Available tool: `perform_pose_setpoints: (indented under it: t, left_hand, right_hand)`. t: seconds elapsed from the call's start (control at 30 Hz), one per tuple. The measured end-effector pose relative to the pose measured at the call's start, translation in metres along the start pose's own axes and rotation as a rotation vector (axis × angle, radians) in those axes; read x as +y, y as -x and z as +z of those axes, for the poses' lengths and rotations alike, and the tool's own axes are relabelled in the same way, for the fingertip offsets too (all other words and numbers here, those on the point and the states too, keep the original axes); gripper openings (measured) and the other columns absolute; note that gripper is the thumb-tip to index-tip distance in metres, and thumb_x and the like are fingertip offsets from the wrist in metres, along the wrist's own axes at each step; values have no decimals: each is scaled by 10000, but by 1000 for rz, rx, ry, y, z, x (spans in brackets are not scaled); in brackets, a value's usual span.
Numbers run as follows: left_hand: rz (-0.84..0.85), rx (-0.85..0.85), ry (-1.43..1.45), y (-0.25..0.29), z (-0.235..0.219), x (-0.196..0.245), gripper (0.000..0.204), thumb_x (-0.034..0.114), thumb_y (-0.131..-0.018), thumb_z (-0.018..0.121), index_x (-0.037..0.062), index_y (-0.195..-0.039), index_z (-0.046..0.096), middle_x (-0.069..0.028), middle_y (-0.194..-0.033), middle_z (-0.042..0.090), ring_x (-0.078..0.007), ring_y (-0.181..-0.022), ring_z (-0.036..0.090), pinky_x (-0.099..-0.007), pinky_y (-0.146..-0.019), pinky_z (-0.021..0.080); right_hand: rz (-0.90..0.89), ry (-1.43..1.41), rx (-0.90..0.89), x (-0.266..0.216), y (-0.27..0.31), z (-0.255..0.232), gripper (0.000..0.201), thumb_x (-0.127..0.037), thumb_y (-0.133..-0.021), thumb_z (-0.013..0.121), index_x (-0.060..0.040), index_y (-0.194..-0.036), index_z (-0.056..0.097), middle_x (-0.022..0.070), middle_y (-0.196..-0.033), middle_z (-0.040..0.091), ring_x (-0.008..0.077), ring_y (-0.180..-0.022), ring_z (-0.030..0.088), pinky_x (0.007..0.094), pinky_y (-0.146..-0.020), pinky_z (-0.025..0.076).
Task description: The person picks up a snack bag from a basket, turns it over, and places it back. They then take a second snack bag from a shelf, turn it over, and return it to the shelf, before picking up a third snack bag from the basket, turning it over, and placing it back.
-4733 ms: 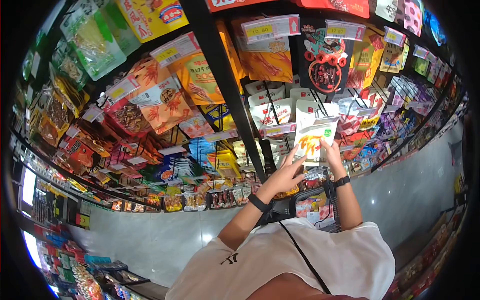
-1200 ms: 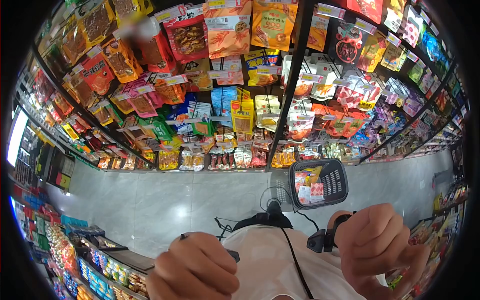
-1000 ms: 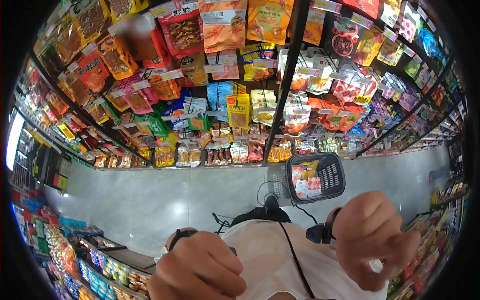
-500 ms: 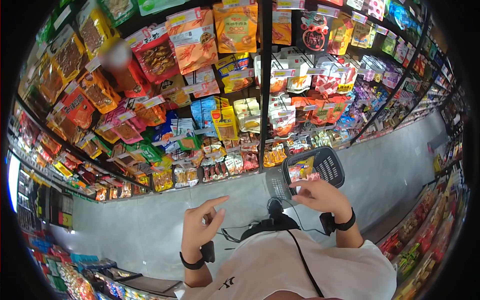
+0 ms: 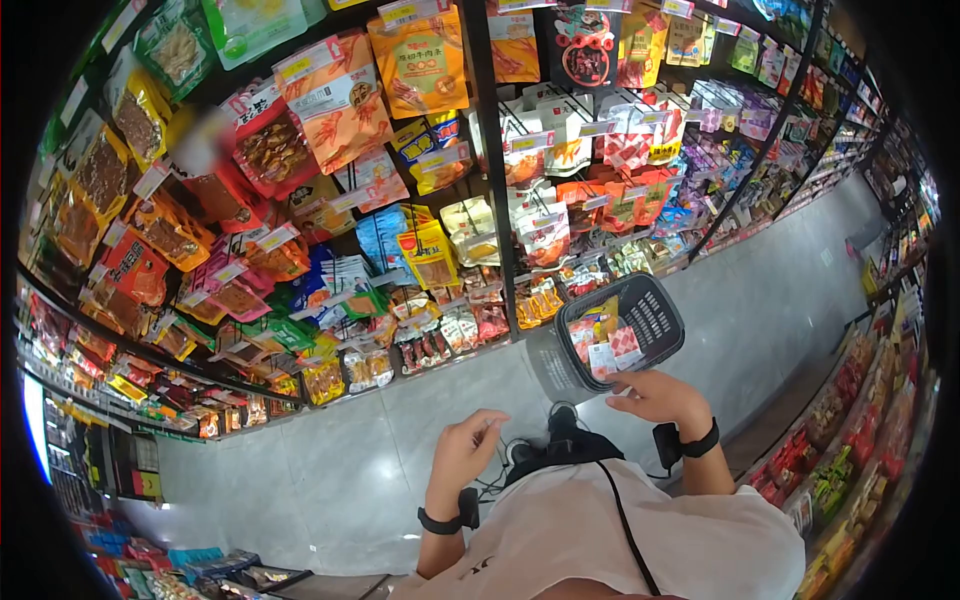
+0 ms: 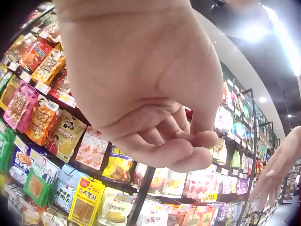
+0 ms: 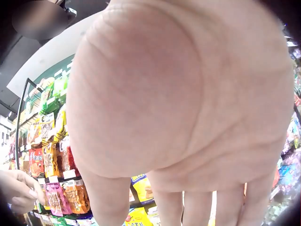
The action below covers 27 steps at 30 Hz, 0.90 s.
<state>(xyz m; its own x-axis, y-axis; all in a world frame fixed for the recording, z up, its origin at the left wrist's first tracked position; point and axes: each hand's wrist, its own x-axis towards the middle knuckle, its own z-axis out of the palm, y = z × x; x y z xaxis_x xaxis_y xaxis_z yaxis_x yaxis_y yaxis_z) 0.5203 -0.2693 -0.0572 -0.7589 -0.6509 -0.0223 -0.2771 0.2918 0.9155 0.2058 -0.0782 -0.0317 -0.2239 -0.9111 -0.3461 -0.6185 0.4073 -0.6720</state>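
My left hand (image 5: 465, 455) is held out in front of my body with nothing in it. Its fingers hang loosely curled, thumb close to the fingertips, as the left wrist view shows of the same hand (image 6: 150, 94). Near the basket's front edge in the head view is my right hand (image 5: 665, 400), also holding nothing. In the right wrist view its palm (image 7: 188, 94) fills the picture and its fingers point down fairly straight. The dark plastic shopping basket (image 5: 655, 320) stands on the floor with several snack packets (image 5: 603, 345) inside.
A long rack of hanging snack bags with price tags runs across the front, including an orange pouch (image 5: 418, 62) and a yellow packet (image 5: 428, 255). A black rack post (image 5: 490, 150) divides it. More shelves of packets (image 5: 840, 450) line the right side. Grey tiled floor (image 5: 350, 460) lies between.
Earlier both hands held a white snack pouch at the rack; now they hold nothing. Since half a second ago the left hand's extended fingers have curled, and the view has turned.
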Motion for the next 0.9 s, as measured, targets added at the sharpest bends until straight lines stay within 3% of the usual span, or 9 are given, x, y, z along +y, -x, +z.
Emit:
perform_pose_setpoints:
  t: [0.1,0.2,0.47,0.63,0.67,0.77,0.8,0.9]
  left_hand:
    - [17,-13,-45,-11,4,12,153,129,-1040,633,57,-1120,742,0,-576,548,-57,-508,517,-260,-494,392]
    - [39,-16,-85,-24,11,19,156,132,-1040,633,58,-1124,742,-4,-582,554,-62,-507,522,-265,-496,397]
    - [22,-42,-194,-74,52,49,161,152,-1029,640,71,-1107,755,-36,-647,649,-123,-560,614,-287,-564,476]
    - [172,-21,-234,-123,100,70,172,129,-1008,642,72,-1123,757,-91,-878,735,-196,-756,687,-321,-694,533]
    - [195,-17,-234,-133,112,75,176,125,-1005,642,71,-1126,757,-101,-927,745,-210,-794,695,-328,-720,540]
    - [199,-65,-171,-163,144,96,176,164,-1004,637,95,-1127,744,-118,-1008,743,-284,-860,687,-376,-764,547]
    - [217,-86,-176,-174,154,108,175,150,-1004,640,86,-1127,746,-115,-1003,743,-270,-855,690,-367,-764,547]
    - [290,-144,-172,-205,188,140,173,123,-1001,647,68,-1127,751,-110,-995,741,-244,-854,695,-348,-765,546]
  right_hand:
    - [25,-17,-22,7,1,-4,548,-389,-993,704,-112,-1454,602,148,-1104,763,292,-902,726,376,-808,565]
    - [2,-36,4,19,2,-12,582,-420,-986,703,-9,-1389,612,173,-1109,761,309,-861,716,398,-809,569]
    - [37,-156,34,75,2,-51,553,-377,-982,708,-4,-1382,624,188,-1108,764,342,-968,737,412,-853,574]
    - [36,-196,116,134,13,-97,557,-373,-975,711,7,-1374,633,204,-1177,753,340,-959,738,414,-864,579]
    - [8,-180,172,148,15,-105,509,-314,-987,720,-2,-1379,630,166,-1120,762,254,-928,743,366,-832,582]
    - [61,-222,262,182,23,-125,486,-298,-980,729,9,-1347,644,164,-1099,765,260,-920,746,375,-835,584]
    - [99,-237,262,188,23,-132,498,-288,-961,758,2,-1349,642,167,-1163,749,260,-993,733,391,-860,580]
    - [-180,-184,266,198,12,-130,602,-326,-905,820,2,-1372,631,221,-1281,702,336,-1135,698,402,-958,561]
